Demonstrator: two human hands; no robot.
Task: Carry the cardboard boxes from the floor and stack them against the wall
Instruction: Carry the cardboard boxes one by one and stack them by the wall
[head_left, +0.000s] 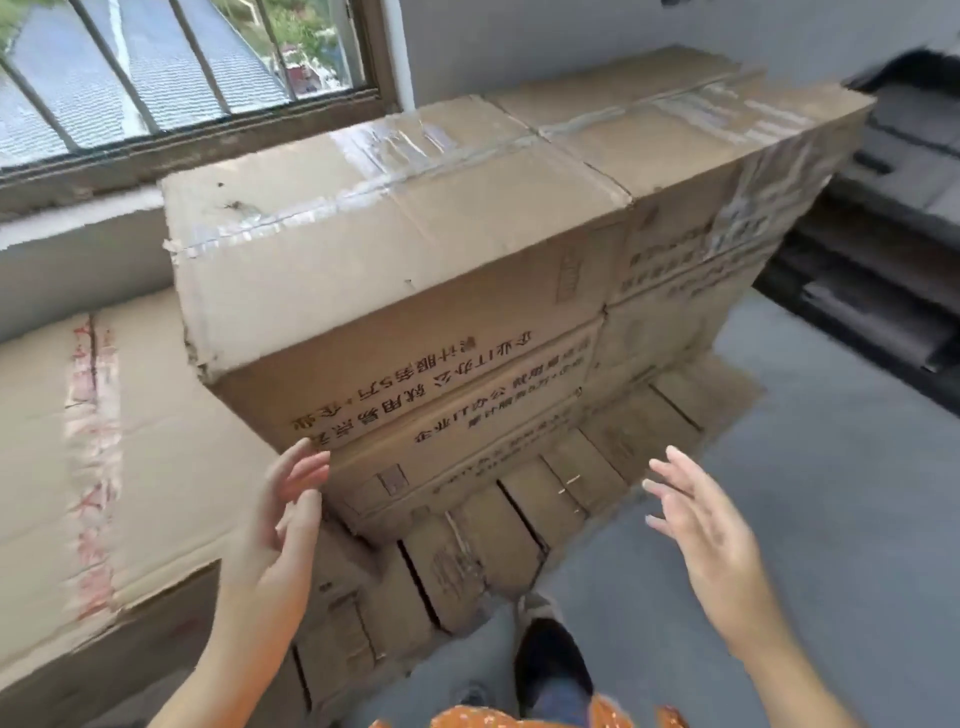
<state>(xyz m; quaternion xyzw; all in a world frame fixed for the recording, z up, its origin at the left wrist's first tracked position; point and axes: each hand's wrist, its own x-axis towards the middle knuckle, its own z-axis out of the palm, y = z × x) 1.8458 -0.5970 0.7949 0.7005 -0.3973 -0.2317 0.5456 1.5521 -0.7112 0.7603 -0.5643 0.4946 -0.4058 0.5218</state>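
At far left a low flat carton lies under the window. Our left hand, fingers straight, touches the near corner of the top box on the wall stack. Our right hand hovers empty, fingers spread. It looks stiff, bulky; we'd grip opposite bottom edges.
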